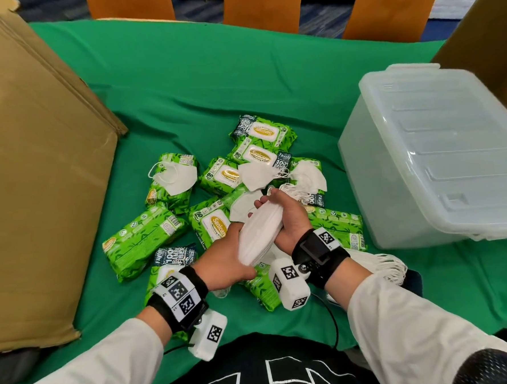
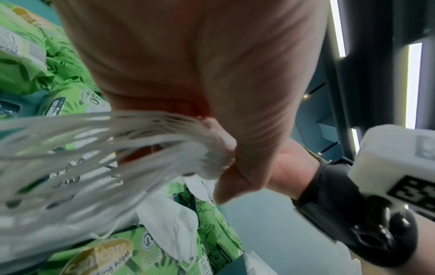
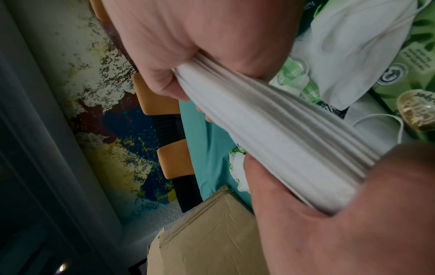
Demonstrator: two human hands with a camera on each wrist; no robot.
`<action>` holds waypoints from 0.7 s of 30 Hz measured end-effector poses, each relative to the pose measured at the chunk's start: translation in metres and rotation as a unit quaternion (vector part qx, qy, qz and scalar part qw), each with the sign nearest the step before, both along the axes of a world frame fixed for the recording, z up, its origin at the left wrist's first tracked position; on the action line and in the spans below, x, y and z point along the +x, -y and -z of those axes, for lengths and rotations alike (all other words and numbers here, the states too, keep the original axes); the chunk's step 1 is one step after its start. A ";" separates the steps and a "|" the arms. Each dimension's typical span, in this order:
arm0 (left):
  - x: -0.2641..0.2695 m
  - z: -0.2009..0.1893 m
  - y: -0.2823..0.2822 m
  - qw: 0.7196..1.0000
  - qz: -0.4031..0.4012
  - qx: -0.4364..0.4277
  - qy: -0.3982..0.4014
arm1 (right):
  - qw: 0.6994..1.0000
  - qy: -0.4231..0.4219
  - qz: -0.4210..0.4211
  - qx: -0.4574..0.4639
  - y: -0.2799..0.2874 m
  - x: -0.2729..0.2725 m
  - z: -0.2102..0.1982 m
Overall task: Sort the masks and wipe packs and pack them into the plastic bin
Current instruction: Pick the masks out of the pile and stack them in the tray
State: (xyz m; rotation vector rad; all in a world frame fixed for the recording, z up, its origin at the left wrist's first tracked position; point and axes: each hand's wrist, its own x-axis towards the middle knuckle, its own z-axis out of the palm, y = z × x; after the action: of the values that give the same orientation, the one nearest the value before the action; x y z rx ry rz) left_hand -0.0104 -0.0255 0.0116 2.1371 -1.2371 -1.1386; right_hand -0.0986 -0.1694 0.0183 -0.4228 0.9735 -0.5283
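Both hands grasp one stack (image 1: 261, 234) of folded white masks above the pile near the table's (image 1: 180, 77) front edge: my left hand (image 1: 226, 260) clamps its near end, my right hand (image 1: 289, 216) wraps the far end, fingers curled over the top. The bin (image 1: 431, 157) sits by the right edge, well apart from the stack.

Risks noted:
- The stack is many loose layers held only by squeeze; if either grip eases in transit, I judge the middle layers could fan out and slide.
- Ear loops (image 2: 94, 148) trail from the stack (a thick bundle in the left wrist view) and could snag on loose masks or wipes (image 1: 144, 240) below, dragging them along.
- The bin appears to show a ribbed panel on top; if that is a fitted lid, nothing goes in until it comes off.

Not determinable: the mask count, the bin's contents, and whether more masks lie under the wipes. A second white bundle (image 1: 378, 265) behind my right wrist is partly hidden.
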 end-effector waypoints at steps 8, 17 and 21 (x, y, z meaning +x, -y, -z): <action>0.015 -0.006 -0.004 0.949 -0.107 -0.037 -0.294 | 0.996 0.073 -0.052 -0.003 -0.012 -0.005 -0.003; 0.019 0.000 -0.013 0.914 -0.153 -0.042 -0.374 | 0.981 -0.027 -0.155 -0.111 -0.007 -0.012 -0.004; 0.026 0.011 -0.025 0.953 -0.114 -0.030 -0.277 | 0.962 -0.131 -0.183 -0.154 0.014 -0.023 -0.002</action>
State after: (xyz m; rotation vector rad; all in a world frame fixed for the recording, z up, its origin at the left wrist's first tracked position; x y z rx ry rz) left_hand 0.0157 -0.0003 0.0002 1.6846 -0.7373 -1.4383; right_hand -0.1215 -0.1836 0.0201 -0.9519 1.0375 -0.2877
